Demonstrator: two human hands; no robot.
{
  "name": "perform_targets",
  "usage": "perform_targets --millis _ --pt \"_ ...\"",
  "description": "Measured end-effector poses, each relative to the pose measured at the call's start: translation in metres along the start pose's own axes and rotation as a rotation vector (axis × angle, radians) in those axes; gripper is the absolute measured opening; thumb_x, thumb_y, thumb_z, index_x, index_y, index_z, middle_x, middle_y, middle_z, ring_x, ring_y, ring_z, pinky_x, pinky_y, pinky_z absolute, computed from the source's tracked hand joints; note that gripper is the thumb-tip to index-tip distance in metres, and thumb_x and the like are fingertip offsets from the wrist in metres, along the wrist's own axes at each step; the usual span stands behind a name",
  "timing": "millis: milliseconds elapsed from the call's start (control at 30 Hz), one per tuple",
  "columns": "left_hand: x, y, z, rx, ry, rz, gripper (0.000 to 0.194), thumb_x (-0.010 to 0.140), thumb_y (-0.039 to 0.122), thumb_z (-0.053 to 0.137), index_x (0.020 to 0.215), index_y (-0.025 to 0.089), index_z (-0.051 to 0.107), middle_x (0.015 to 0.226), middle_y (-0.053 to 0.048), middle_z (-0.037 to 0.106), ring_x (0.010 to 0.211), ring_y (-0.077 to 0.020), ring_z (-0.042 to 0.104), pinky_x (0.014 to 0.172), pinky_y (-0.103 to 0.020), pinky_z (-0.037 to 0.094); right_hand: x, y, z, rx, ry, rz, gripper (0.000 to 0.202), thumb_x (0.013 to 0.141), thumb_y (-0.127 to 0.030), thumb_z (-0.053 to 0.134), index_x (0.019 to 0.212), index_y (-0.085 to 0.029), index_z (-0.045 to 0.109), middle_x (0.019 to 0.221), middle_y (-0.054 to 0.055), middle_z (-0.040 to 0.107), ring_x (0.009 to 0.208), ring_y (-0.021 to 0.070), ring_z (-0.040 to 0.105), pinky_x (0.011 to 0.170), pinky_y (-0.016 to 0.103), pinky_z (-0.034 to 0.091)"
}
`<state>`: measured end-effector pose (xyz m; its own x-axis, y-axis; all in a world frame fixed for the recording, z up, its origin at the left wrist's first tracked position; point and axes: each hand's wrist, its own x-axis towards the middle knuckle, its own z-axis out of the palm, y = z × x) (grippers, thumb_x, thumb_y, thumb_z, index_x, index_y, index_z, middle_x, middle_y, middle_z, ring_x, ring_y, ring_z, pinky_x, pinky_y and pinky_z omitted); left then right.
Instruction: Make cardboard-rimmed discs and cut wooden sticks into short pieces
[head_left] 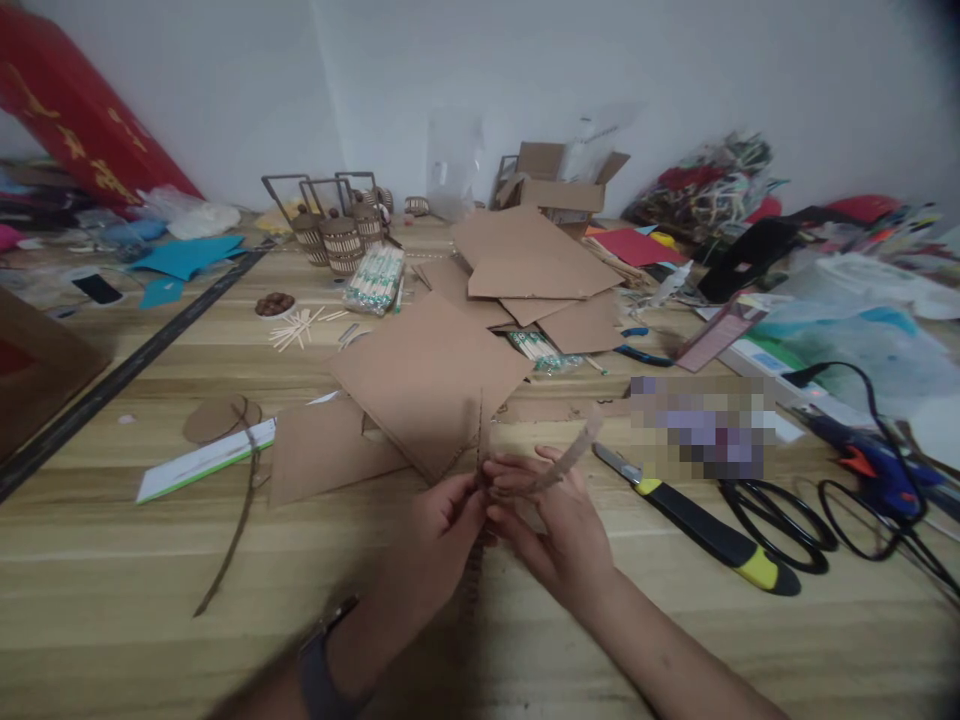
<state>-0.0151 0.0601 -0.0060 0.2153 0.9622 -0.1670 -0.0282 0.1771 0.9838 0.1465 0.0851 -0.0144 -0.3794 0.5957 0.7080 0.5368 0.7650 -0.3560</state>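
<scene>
Close together over the front middle of the table, my left hand and my right hand pinch a narrow piece of cardboard, seen almost edge-on. A curled brown strip rises past the right fingers; whether it is joined to the cardboard I cannot tell. Both hands are closed, and the fingers partly hide the piece. Just beyond them lies a flat cardboard sheet, with another cardboard piece to its left. A yellow-and-black utility knife rests right of my right hand, its blade showing.
To the right are a blue glue gun and looped black cable. A thin dark strip and a cardboard disc lie left. Farther back stand small handled baskets, bundled sticks, stacked cardboard and an open box.
</scene>
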Motion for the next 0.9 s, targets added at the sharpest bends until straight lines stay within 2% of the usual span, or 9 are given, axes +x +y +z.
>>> perform_targets --millis 200,400,500,700,800,900 --pt "-0.003 0.001 -0.001 0.112 -0.023 -0.018 0.038 0.095 0.049 0.047 0.096 0.015 0.065 0.084 -0.006 0.07 0.073 -0.0187 0.064 0.067 -0.029 0.049 -0.003 0.001 0.001 -0.039 0.004 -0.025 0.014 0.097 -0.018 0.051 0.104 -0.025 0.062 0.1 0.004 0.078 0.096 0.0212 0.072 0.098 0.043 0.045" --pt "-0.005 0.001 -0.001 0.26 -0.081 0.057 0.034 0.099 0.042 0.042 0.089 0.017 0.063 0.081 -0.005 0.072 0.074 -0.0188 0.066 0.067 -0.027 0.048 -0.001 0.0 -0.006 -0.039 0.06 -0.014 0.015 0.093 -0.012 0.053 0.097 -0.025 0.061 0.089 0.002 0.078 0.086 0.0202 0.073 0.098 0.042 0.046" --pt "-0.006 -0.001 -0.002 0.235 -0.109 0.066 0.036 0.1 0.044 0.041 0.091 0.018 0.063 0.084 -0.006 0.073 0.077 -0.0187 0.068 0.07 -0.027 0.05 0.002 -0.001 -0.009 -0.031 0.05 0.0 0.014 0.093 -0.013 0.053 0.093 -0.025 0.06 0.089 0.001 0.077 0.085 0.0195 0.073 0.093 0.04 0.049" --pt "-0.005 -0.002 -0.001 0.141 -0.141 0.076 0.038 0.098 0.048 0.044 0.092 0.017 0.064 0.087 -0.007 0.074 0.079 -0.0189 0.07 0.072 -0.028 0.053 0.003 -0.001 -0.01 0.058 0.071 0.122 0.015 0.095 -0.014 0.051 0.094 -0.026 0.059 0.084 -0.001 0.077 0.084 0.0193 0.074 0.091 0.039 0.052" --pt "-0.003 0.0 -0.001 0.041 -0.107 0.043 0.038 0.096 0.051 0.049 0.093 0.017 0.064 0.088 -0.008 0.075 0.077 -0.0184 0.07 0.072 -0.029 0.054 0.005 -0.001 -0.01 0.127 0.043 0.148 0.013 0.096 -0.018 0.052 0.096 -0.026 0.062 0.09 0.001 0.077 0.088 0.0197 0.073 0.083 0.035 0.056" --pt "-0.001 0.002 -0.002 -0.05 -0.044 -0.032 0.04 0.09 0.056 0.056 0.086 0.017 0.061 0.081 -0.007 0.075 0.071 -0.0181 0.07 0.067 -0.029 0.055 0.008 0.0 -0.011 0.163 0.035 0.183 0.009 0.095 -0.02 0.057 0.099 -0.026 0.063 0.094 0.003 0.076 0.088 0.02 0.071 0.076 0.033 0.056"
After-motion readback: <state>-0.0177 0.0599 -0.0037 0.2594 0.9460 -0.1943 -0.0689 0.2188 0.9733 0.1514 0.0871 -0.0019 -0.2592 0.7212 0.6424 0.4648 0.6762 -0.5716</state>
